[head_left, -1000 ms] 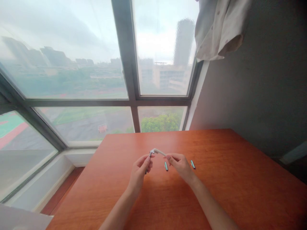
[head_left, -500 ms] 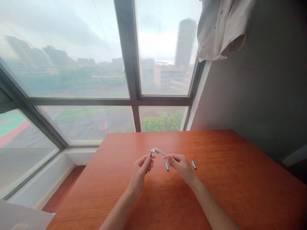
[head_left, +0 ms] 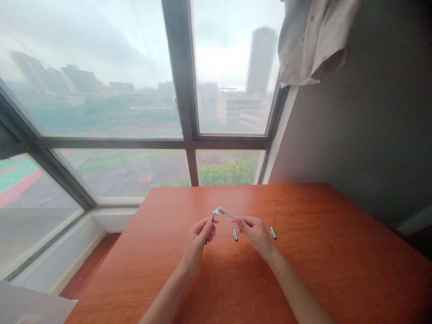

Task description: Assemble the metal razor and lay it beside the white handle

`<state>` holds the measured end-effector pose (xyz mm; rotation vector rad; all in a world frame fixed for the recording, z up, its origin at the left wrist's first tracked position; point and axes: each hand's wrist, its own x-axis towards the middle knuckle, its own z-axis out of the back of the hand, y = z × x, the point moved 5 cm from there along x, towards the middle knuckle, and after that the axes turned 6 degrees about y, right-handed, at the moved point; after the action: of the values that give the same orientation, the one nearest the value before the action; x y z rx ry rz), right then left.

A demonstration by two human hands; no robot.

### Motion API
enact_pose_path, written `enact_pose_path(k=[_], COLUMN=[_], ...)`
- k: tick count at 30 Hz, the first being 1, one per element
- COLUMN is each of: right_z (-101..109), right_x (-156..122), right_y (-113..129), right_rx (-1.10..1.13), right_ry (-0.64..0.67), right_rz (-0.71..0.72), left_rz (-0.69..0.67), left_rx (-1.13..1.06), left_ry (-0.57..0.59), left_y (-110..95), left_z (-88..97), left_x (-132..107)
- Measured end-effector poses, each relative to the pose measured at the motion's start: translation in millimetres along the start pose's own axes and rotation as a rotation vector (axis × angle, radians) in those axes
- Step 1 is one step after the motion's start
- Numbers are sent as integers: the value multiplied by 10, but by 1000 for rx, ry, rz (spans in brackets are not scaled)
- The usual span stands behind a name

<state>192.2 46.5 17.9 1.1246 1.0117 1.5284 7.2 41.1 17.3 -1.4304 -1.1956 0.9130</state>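
My left hand (head_left: 201,234) is closed around the dark handle of a razor (head_left: 213,215), whose silvery head end points up and away. Between the thumb and fingers of my right hand (head_left: 253,231) is a thin pale brush (head_left: 227,212), toothbrush-like. Its head is at the razor's metal end, touching it or very close. On the table just left of my right fingers lies a small green and black piece (head_left: 235,234), like a razor cartridge. A second such green and black piece (head_left: 273,232) rests to the right of that hand.
Both hands are above a reddish-brown wooden table (head_left: 162,270). Large windows with grey frames (head_left: 114,144) rise behind its far edge. A light-coloured shirt (head_left: 303,49) hangs at upper right, before a grey wall (head_left: 354,121).
The brush head has shifted slightly up and right along the razor's metal end. My left hand and the two green pieces look unmoved.
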Motion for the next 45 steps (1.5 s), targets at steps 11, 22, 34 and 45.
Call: enact_pose_path(k=[11, 22, 34, 45], right_z=[-34, -26, -28, 9], right_x=[8, -5, 10, -5], right_y=[-33, -3, -41, -33], right_rx=[32, 59, 15, -67], right_ry=[46, 24, 26, -22], right_rz=[-7, -12, 9, 38], left_rz=[-21, -16, -23, -12], left_rx=[-19, -24, -43, -62], left_ry=[-1, -5, 14, 9], left_y=[10, 9, 38, 60], left_z=[20, 21, 27, 28], left_x=[5, 10, 18, 23])
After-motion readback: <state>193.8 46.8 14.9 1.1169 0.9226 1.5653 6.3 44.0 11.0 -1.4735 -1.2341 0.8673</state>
